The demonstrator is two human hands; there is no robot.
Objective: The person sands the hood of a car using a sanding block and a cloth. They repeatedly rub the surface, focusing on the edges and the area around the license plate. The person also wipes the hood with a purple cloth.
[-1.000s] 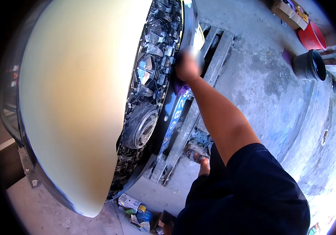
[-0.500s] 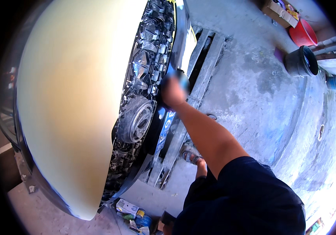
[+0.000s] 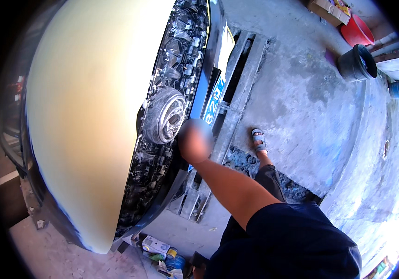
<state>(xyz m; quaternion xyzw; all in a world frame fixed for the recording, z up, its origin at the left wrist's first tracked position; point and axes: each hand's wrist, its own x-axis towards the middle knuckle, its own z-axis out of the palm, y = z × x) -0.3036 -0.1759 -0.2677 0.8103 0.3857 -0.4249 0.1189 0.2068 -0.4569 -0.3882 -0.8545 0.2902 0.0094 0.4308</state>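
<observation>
Right hand (image 3: 195, 140) blurred, grip impossible to tell, pressed against the car's front bumper (image 3: 199, 100) beside the round grille emblem (image 3: 164, 115); bumper's long axis running top to bottom.

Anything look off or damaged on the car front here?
Yes. The hood is dull cream, unlike the dark bumper. The grille and round emblem are smeared with whitish residue. The right hand is blurred at the bumper beside the emblem.
</observation>
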